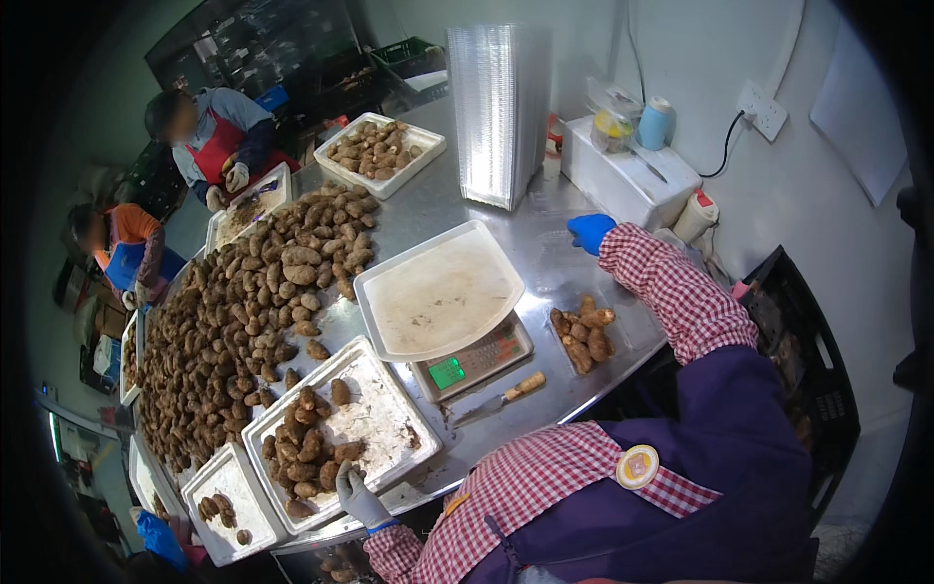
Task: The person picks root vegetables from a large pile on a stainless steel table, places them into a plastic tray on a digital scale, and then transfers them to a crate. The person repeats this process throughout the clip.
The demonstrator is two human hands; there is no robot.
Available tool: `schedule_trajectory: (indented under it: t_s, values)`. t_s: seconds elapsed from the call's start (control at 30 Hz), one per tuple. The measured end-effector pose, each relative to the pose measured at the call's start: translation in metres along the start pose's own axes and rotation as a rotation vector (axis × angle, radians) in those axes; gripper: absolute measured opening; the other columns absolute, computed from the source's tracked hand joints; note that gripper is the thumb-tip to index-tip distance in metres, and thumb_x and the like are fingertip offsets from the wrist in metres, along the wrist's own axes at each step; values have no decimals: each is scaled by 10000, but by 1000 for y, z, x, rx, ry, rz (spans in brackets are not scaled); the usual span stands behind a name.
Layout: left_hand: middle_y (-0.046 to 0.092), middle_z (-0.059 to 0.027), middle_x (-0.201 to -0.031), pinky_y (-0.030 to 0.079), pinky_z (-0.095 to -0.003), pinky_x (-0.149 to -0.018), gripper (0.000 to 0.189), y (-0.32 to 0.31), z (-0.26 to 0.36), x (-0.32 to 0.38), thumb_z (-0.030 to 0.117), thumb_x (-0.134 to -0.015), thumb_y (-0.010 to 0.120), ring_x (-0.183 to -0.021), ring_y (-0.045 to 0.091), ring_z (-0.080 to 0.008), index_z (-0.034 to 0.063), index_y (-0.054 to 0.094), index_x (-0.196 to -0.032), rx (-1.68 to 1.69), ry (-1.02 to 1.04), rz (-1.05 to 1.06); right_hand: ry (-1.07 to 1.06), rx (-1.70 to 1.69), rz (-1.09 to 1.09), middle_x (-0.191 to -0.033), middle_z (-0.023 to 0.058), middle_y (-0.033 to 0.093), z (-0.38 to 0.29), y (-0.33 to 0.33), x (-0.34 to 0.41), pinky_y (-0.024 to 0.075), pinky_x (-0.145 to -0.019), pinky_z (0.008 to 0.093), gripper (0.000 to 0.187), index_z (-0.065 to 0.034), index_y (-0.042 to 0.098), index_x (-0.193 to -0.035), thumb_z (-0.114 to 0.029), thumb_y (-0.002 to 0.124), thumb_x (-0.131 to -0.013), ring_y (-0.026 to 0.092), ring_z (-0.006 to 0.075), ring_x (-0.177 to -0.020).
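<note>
My left hand (359, 496), in a pale grey glove, rests at the near edge of a white foam tray (398, 416), its fingertips against the brown taro-like tubers (310, 445) heaped there. Whether it grips one cannot be told. My right hand (591, 232), in a blue glove, is at the table's right side beside clear plastic trays (558, 248); its fingers are bent and their hold is hidden. A digital scale (474, 358) carries a white pan (441, 288) with dirt specks. A clear tray of tubers (584, 334) and a wooden-handled knife (503, 398) lie to its right and in front.
A large heap of tubers (241, 314) covers the table's left part. A tall stack of clear trays (485, 117) stands at the back, near a white foam box (627, 171). Two people (219, 139) work across the table. A black crate (817, 387) is at right.
</note>
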State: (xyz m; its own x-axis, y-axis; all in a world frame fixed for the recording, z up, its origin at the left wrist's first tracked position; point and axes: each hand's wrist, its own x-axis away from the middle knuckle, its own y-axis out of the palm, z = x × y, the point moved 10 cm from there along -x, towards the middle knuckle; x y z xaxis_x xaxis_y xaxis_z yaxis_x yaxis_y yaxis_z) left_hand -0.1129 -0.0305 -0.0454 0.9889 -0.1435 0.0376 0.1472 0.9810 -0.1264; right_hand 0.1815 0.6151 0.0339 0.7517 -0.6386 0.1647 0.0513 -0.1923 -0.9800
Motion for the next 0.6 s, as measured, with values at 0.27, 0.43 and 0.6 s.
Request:
schedule_trajectory:
  t_s: [0.27, 0.43, 0.6]
  values:
    - [630, -70, -939, 493, -237, -732, 200, 2, -10, -4, 58, -956, 492, -818, 580, -118, -12, 611, -1101, 28, -31, -17, 159, 77, 420, -866, 151, 653, -1, -80, 26, 485, -680, 450, 133, -107, 638, -895, -201, 578, -822, 625, 358, -803]
    - [628, -65, -945, 492, -237, -740, 200, 9, -11, -8, 45, -946, 501, -822, 577, -115, -16, 610, -1102, 29, -34, -43, -24, -61, 644, -931, 144, 660, -97, -125, 79, 502, -669, 424, 177, -103, 642, -968, -221, 543, -879, 637, 342, -789]
    - [629, -68, -1003, 489, -236, -769, 207, 17, -4, -11, 19, -943, 491, -864, 581, -119, -32, 603, -1110, 68, 8, -88, -348, 119, 562, -738, 95, 634, -242, -74, 79, 501, -550, 411, 72, -128, 613, -834, -127, 569, -776, 646, 295, -670]
